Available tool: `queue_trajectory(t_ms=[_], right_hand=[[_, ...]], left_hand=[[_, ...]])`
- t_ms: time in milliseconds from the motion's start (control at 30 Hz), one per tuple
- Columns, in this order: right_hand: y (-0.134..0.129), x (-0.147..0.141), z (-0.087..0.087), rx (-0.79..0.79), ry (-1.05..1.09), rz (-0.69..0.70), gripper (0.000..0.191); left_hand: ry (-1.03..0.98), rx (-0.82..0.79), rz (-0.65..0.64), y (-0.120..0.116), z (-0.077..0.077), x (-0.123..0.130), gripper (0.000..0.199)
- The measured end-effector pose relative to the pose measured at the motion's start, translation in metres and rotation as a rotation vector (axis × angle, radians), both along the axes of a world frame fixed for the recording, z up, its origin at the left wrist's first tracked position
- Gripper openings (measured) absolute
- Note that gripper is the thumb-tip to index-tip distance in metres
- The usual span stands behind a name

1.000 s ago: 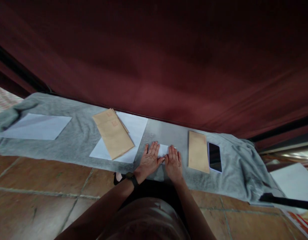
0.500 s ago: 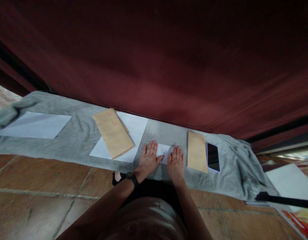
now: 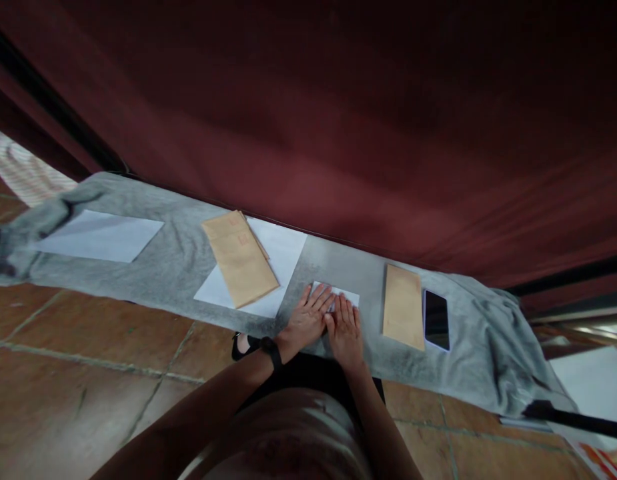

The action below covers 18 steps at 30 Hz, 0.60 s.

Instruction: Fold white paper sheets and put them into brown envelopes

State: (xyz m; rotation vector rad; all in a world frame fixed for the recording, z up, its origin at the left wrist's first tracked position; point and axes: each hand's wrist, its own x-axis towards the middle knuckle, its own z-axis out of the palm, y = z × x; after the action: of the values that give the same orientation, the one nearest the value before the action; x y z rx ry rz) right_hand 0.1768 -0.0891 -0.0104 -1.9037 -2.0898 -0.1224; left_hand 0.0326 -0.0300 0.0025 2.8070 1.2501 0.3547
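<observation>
A small white paper (image 3: 352, 297) lies on the grey cloth in front of me, largely covered by my hands. My left hand (image 3: 309, 317), with a dark band on its wrist, lies flat on the paper's left part, fingers spread and pointing up to the right. Right beside it, my right hand (image 3: 347, 335) rests flat on the paper with fingers stretched out. To the left, brown envelopes (image 3: 242, 261) overlap a larger white sheet (image 3: 285, 248). A single brown envelope (image 3: 403, 307) lies to the right of my hands.
A phone (image 3: 436, 320) lies beside the right envelope. Another white sheet (image 3: 104, 235) is at the left of the grey cloth (image 3: 181, 280). Behind the surface hangs a dark red fabric (image 3: 308, 147). A black bar (image 3: 578, 419) crosses the lower right, near more papers.
My hands have come together over the small paper, my left hand moving right across it. The camera view has shifted slightly, so the items on the cloth appear further right.
</observation>
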Motion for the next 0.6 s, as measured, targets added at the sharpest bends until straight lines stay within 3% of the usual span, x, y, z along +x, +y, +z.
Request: queue_trajectory(t_ms=[267, 600], right_hand=[[-0.005, 0.006, -0.003, -0.014, -0.035, 0.021, 0.055], [-0.017, 0.027, -0.013, 0.037, -0.039, -0.055, 0.064]], left_hand=[[-0.021, 0.011, -0.184, -0.025, 0.01, -0.019, 0.054], [0.002, -0.022, -0.215, -0.03, 0.01, -0.029, 0.075]])
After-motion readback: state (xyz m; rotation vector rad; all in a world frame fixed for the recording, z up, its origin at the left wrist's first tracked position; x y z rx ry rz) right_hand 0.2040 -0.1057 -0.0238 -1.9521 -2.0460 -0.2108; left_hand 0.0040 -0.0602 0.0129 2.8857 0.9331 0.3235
